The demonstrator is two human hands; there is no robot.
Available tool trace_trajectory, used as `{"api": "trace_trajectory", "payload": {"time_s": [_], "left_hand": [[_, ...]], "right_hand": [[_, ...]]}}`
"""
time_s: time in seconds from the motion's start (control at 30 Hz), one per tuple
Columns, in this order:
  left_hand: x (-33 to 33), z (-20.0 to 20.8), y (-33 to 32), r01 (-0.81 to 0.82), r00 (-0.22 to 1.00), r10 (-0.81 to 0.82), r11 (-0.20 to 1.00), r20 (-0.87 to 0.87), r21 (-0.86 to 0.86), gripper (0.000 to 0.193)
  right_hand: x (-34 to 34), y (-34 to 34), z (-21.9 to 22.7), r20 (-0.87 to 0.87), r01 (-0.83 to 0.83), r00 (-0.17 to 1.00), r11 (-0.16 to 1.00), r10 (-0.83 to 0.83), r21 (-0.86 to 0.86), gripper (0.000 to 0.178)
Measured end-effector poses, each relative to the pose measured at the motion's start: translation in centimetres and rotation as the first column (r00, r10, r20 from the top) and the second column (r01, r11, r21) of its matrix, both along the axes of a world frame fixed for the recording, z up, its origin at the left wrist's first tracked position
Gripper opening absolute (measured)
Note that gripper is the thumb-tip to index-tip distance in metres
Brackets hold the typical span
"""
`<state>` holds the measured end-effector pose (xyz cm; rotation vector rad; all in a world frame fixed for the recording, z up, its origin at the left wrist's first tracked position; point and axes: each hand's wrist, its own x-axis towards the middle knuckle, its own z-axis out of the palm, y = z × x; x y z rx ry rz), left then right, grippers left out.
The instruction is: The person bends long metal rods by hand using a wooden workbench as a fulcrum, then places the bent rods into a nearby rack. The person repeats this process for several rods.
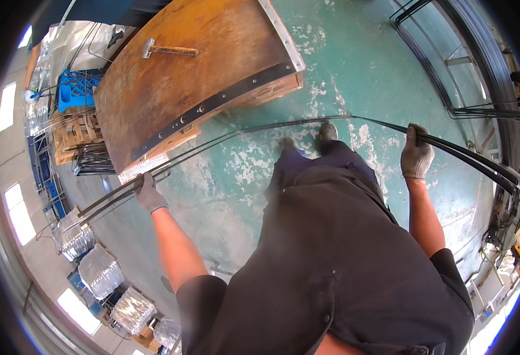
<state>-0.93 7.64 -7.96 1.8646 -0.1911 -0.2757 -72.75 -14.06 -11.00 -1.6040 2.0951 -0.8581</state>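
Observation:
Long, thin black metal rods (283,125) stretch across in front of me from one hand to the other. My left hand (149,193), in a grey work glove, is closed around them near the left side, beside the corner of the workbench. My right hand (417,155), gloved in the same way, grips them on the right with its thumb on top. Past each hand the rods run on outward. On the bench's rust-brown top (212,47) lies a hammer (171,49) with a wooden handle.
Bundles of black bent rods (485,65) hang on a rack at the right. Left of the bench are a blue plastic crate (76,92) and wooden pallets (76,133). Wrapped stacks (99,271) stand at lower left. The green floor (354,65) has worn paint.

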Motion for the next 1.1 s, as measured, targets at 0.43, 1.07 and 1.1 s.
{"api": "trace_trajectory", "payload": {"time_s": [0.43,1.07,1.1], "left_hand": [[3.3,0.3,-1.6,0.149,0.987,-0.149,0.989,0.064,0.004,0.024],[4.6,0.6,-1.0,0.160,0.985,-0.157,0.986,0.071,-0.047,0.022],[4.7,0.6,-0.6,0.178,0.981,-0.175,0.983,0.086,-0.033,0.023]], "right_hand": [[0.1,-0.5,-1.5,0.059,0.045,0.997,0.999,-0.044,-0.024,0.024],[0.1,1.6,-2.6,0.184,0.094,0.980,0.994,-0.081,-0.062,0.021],[-0.1,1.4,-2.8,0.198,0.089,0.977,0.995,-0.077,-0.052,0.021]]}}
